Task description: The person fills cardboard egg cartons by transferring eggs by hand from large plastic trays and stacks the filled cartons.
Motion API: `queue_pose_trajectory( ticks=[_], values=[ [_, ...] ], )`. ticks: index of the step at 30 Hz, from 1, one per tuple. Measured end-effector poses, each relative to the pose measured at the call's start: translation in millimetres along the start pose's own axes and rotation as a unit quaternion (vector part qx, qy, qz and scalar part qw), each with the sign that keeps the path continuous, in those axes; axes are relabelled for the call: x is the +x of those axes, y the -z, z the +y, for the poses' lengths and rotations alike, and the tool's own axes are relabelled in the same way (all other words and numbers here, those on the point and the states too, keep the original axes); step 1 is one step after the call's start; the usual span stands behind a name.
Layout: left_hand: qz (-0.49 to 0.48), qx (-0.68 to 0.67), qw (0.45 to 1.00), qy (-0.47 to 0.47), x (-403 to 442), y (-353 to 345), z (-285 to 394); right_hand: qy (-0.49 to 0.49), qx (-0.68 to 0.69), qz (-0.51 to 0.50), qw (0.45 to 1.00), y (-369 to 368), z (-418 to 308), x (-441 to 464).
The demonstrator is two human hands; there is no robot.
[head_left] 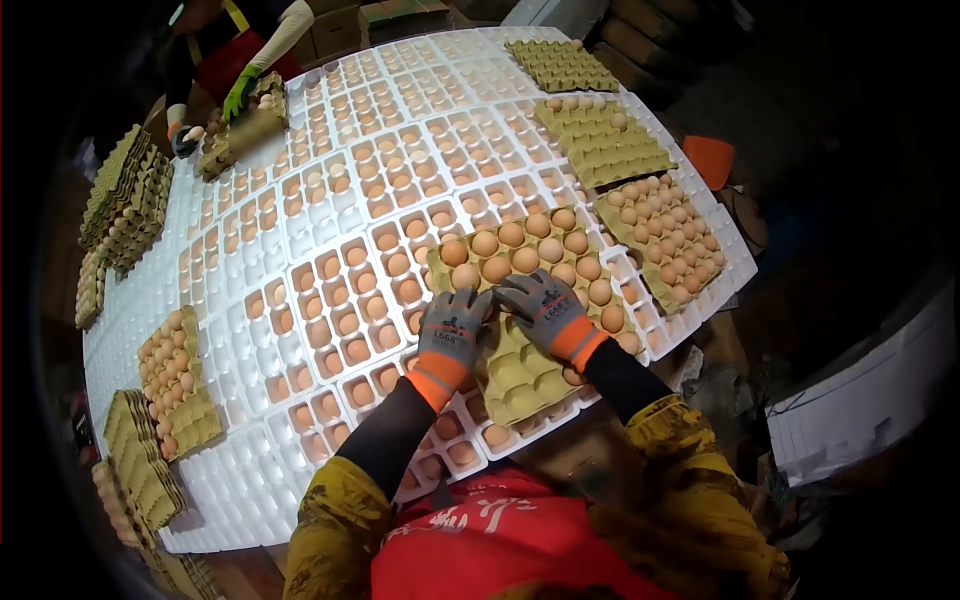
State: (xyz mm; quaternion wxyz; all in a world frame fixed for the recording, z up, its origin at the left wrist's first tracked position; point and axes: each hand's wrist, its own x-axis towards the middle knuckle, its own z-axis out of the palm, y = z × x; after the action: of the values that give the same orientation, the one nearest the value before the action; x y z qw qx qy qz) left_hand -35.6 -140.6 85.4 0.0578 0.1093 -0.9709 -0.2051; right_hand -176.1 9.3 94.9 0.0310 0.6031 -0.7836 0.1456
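Both my hands wear grey gloves with orange cuffs. They meet over a yellowish pulp egg tray [522, 368], which lies on white plastic egg trays [400, 345]. My left hand [453, 328] has its fingers curled at the tray's left side. Beside it, my right hand [543, 303] curls its fingers over the tray's middle; what either hand holds, if anything, is hidden under the gloves. Brown eggs [511, 234] fill the tray's far rows and part of its right side. Nearer to me, several of its cups hold no eggs.
White trays with many eggs cover the table. On the right lie a full pulp tray [665, 240] and a partly filled one [605, 140]. Stacked pulp trays [130, 205] stand on the left. Across the table a person's green-gloved hand [240, 92] touches another pulp tray [215, 155].
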Motion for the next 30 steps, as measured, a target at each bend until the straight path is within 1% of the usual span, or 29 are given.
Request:
queue_pose_trajectory(
  ticks=[1,2,3,4,5,6,8,9,10,11,12,13,14,15,16,18,19,20,21,22,24,25,26,27,28,29,30],
  values=[
    [0.012,0.020,1.000,-0.005,8.9,-5.0,-1.4,0.029,0.010,0.017,0.999,-3.1,5.4,0.9],
    [0.051,-0.081,0.995,0.018,8.0,-8.2,-4.3,-0.044,0.159,0.035,0.986,-4.3,9.4,-4.6],
    [0.089,-0.181,0.979,0.039,4.4,-7.7,-7.5,-0.116,0.303,0.052,0.944,3.5,5.0,-9.3],
    [0.129,-0.278,0.950,0.057,2.1,-6.6,-12.8,-0.182,0.438,0.068,0.878,9.3,4.2,-11.9],
    [0.154,-0.470,0.862,0.107,2.2,-16.3,-26.5,-0.249,0.640,0.073,0.723,13.9,14.8,-16.7],
    [0.179,-0.583,0.777,0.152,-1.4,-0.7,-30.9,-0.254,0.743,0.111,0.610,16.6,25.1,-16.7],
    [0.193,-0.711,0.660,0.148,0.9,8.0,-36.1,-0.267,0.804,0.095,0.522,38.2,27.3,-12.9],
    [0.150,-0.599,0.768,0.171,6.3,9.0,-44.5,-0.254,0.706,0.075,0.657,34.8,27.9,-5.4],
    [0.113,-0.513,0.827,0.199,14.2,18.0,-26.1,-0.227,0.586,0.061,0.776,26.0,29.5,8.8],
    [0.150,-0.278,0.940,0.127,24.1,8.6,-19.5,-0.055,0.377,0.124,0.916,4.3,37.0,21.2],
    [0.148,-0.071,0.986,0.035,30.8,-4.4,-25.3,-0.053,0.233,0.036,0.970,14.1,26.5,30.6],
    [0.125,0.059,0.990,0.023,39.2,-24.3,-28.6,0.001,0.057,0.021,0.998,-5.4,23.7,37.5],
    [0.043,0.065,0.995,0.067,47.6,-12.9,-19.5,0.038,-0.106,-0.011,0.994,-40.1,28.4,42.8],
    [0.031,0.033,0.995,0.084,52.3,-8.1,-18.1,0.017,-0.140,-0.110,0.984,-23.2,14.9,49.4],
    [0.055,0.025,0.995,0.076,50.3,-1.2,-17.9,0.001,-0.082,-0.121,0.989,-17.6,16.4,56.9],
    [0.132,-0.102,0.985,0.041,42.5,3.5,-37.3,-0.058,0.068,-0.073,0.993,8.5,26.5,46.9],
    [0.103,-0.330,0.929,0.129,36.1,12.4,-44.1,-0.085,0.194,-0.014,0.977,18.6,32.8,41.7],
    [0.067,-0.540,0.814,0.204,29.6,20.4,-52.0,-0.143,0.460,-0.003,0.876,12.0,48.1,35.5],
    [0.065,-0.688,0.699,0.185,21.3,23.5,-70.4,-0.186,0.636,0.001,0.749,29.1,51.7,30.3],
    [0.081,-0.765,0.619,0.159,15.8,31.9,-70.8,-0.222,0.781,0.003,0.584,44.5,52.5,24.3],
    [0.095,-0.806,0.569,0.130,8.6,40.2,-77.2,-0.176,0.719,0.015,0.672,32.2,67.8,31.4],
    [0.098,-0.786,0.594,0.141,12.6,40.5,-81.9,-0.124,0.630,0.024,0.766,19.3,72.3,42.2],
    [0.095,-0.711,0.671,0.188,22.8,38.8,-89.1,-0.065,0.529,0.032,0.845,7.6,74.8,56.1],
    [0.082,-0.598,0.773,0.193,34.8,45.1,-82.0,-0.003,0.419,0.037,0.907,17.6,61.6,71.3],
    [0.067,-0.472,0.857,0.196,43.8,46.3,-72.2,-0.051,0.237,-0.046,0.969,31.2,49.9,75.5],
    [0.197,-0.127,0.971,0.051,54.3,20.3,-85.0,-0.039,0.106,-0.076,0.991,30.2,42.2,85.4],
    [0.155,-0.036,0.985,0.072,55.7,34.1,-59.7,-0.025,-0.028,-0.105,0.994,27.3,33.3,94.4]
  ],
)
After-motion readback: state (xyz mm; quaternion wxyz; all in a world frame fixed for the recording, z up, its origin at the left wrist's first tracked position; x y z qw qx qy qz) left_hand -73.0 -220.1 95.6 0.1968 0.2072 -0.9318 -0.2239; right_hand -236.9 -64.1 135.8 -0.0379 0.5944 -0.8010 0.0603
